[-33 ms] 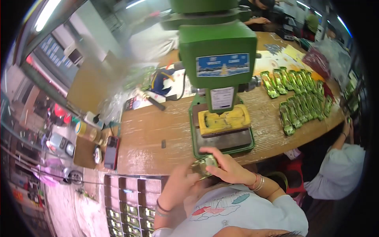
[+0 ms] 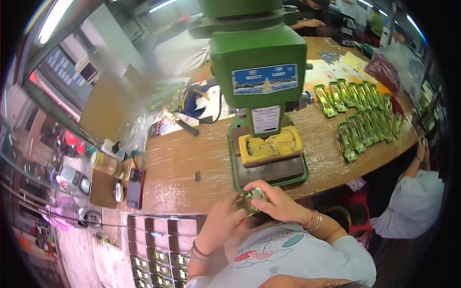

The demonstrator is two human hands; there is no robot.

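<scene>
Both my hands hold one small shiny green toy car body just in front of the table's near edge. My left hand grips it from the left and below. From the right, my right hand closes over it with fingers curled on top. Straight ahead stands a green bench press with a yellow moulded fixture on its grey base plate. The fixture looks empty.
Two rows of shiny green car bodies lie on the wooden table at the right. A phone, a jar and tools sit at the left. Another person in white sits at the right. Trays of parts are below.
</scene>
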